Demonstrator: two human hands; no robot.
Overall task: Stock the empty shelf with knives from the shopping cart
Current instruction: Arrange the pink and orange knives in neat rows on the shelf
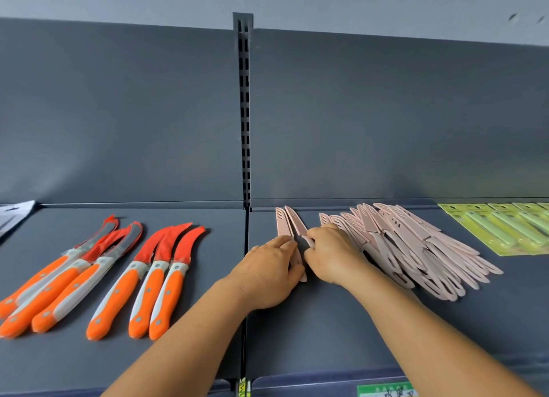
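Two pink sheathed knives [287, 222] lie side by side at the left of the right-hand grey shelf [326, 331], tips toward the back panel. My left hand [269, 273] lies flat over their handles, fingers straight. Touching it, my right hand [332, 252] pinches the handle of the right knife of the pair. A loose pile of pink sheathed knives [416, 248] fans out just right of my right hand. The shopping cart is out of view.
Several orange-handled curved knives [113, 274] with red blade covers lie on the left shelf [208, 337]. Green carded packs [505, 227] sit at the far right. A slotted upright [244, 114] divides the back panels. A white pack corner [15, 215] shows at far left.
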